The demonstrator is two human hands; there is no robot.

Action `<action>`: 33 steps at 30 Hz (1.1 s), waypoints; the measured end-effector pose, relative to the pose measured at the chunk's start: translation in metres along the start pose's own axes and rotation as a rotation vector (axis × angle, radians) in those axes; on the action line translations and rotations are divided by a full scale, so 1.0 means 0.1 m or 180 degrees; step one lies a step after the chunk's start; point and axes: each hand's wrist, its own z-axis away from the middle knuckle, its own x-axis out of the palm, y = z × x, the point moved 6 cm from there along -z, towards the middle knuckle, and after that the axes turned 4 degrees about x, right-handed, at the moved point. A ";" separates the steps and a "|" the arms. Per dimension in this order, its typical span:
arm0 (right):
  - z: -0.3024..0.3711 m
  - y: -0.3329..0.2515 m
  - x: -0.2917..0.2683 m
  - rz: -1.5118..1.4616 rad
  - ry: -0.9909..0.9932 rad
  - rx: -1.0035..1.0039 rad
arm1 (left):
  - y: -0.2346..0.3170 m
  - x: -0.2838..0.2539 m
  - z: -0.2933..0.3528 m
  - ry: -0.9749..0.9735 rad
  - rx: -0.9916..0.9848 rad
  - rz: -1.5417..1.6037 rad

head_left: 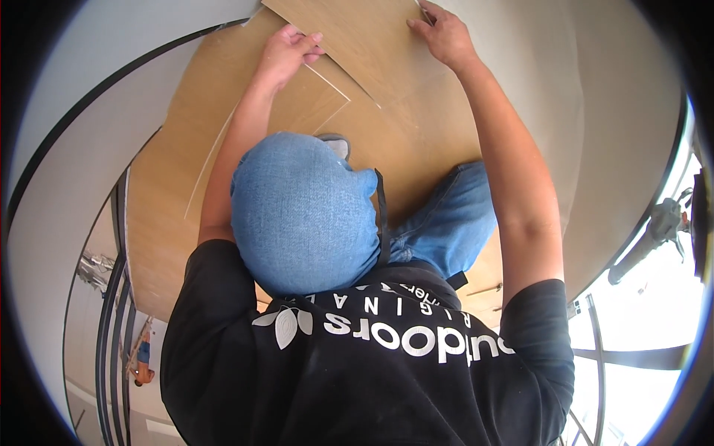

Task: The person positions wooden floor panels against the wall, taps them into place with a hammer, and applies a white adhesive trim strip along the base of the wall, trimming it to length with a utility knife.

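A loose wood-look board reaches from the top of the view over a floor of the same light-brown finish. My left hand is closed at its left edge, with thumb and fingers at the rim. Near the top, my right hand pinches the board's right edge between thumb and fingers; the edge there is partly cut off by the frame. The board's near corner points toward me, close to the floor; whether it touches cannot be told. Thin pale lines form an angle on the floor beside my left hand.
My bent knee in blue jeans and a grey shoe are just below the board. Pale walls curve up on both sides. Another person is far off at lower left. Bright windows are on the right.
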 end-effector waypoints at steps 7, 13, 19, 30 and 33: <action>0.06 0.07 -0.01 -0.0017 0.0132 -0.0005 | 0.11 0.07 0.05 0.0079 0.0166 -0.0147; 0.05 0.13 0.09 0.0102 0.0007 0.0384 | 0.09 -0.04 0.02 -0.0053 0.0006 -0.0753; 0.22 -0.09 0.07 0.1225 0.1103 -0.0197 | 0.14 -0.04 -0.06 0.0059 0.0007 -0.1368; 0.53 -0.13 0.37 0.1033 0.1605 -0.0496 | 0.32 0.10 0.04 -0.0535 0.0519 -0.3017; 0.58 0.01 0.40 0.1170 0.1835 -0.0482 | 0.35 0.16 0.00 -0.0594 0.0662 -0.2886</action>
